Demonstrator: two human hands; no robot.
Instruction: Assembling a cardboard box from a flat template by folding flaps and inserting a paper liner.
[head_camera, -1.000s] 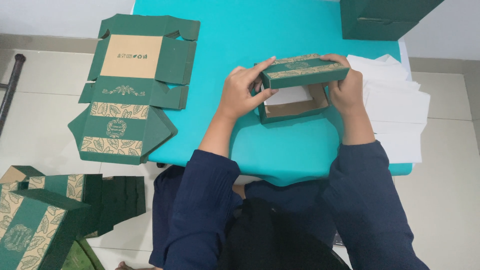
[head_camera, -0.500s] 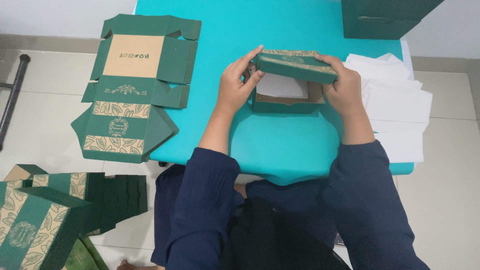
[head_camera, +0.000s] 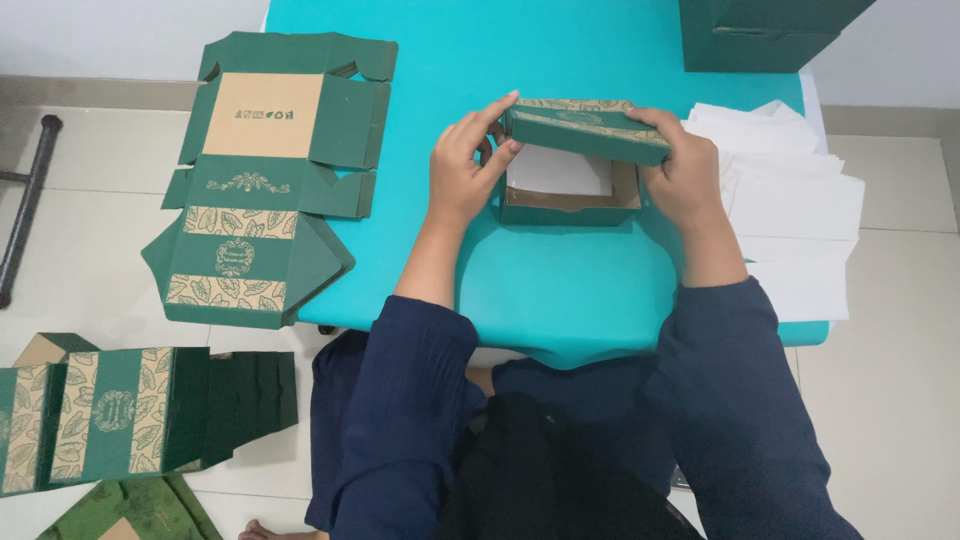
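A small green cardboard box (head_camera: 570, 205) with gold leaf print stands on the turquoise table (head_camera: 560, 290), a white sheet lying inside it. Its hinged lid (head_camera: 585, 128) is raised and tilted over the far side. My left hand (head_camera: 462, 170) grips the lid's left end, thumb and fingers pinching it. My right hand (head_camera: 685, 170) holds the lid's right end and the box's right wall.
A stack of flat unfolded green box blanks (head_camera: 265, 175) hangs over the table's left edge. White paper sheets (head_camera: 790, 215) lie at the right. A dark green box (head_camera: 765, 30) stands at the far right. Folded boxes (head_camera: 110, 415) sit on the floor at lower left.
The box has turned and settled square on the table, and both hands have lifted its lid further back, showing the white sheet inside.
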